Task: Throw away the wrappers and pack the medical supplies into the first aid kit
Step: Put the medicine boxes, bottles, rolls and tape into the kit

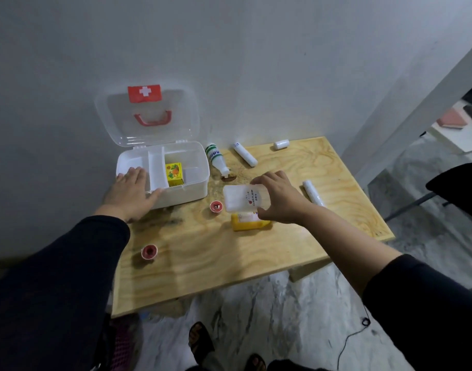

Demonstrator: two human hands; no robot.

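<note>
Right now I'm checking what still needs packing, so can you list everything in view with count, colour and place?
first aid kit: one, white, lid open, table's far left
small box: one, yellow, inside the kit
bottle: one, white with green print, lying right of the kit
bandage rolls: three, white, far and right side of the table
tape rolls: two, red and white, near the table's front left and middle
flat pack: one, translucent white, held above the table
yellow box: one, under the held pack
table: one, light wood
left hand: resting on the kit's front rim
right hand: gripping the flat pack
</note>
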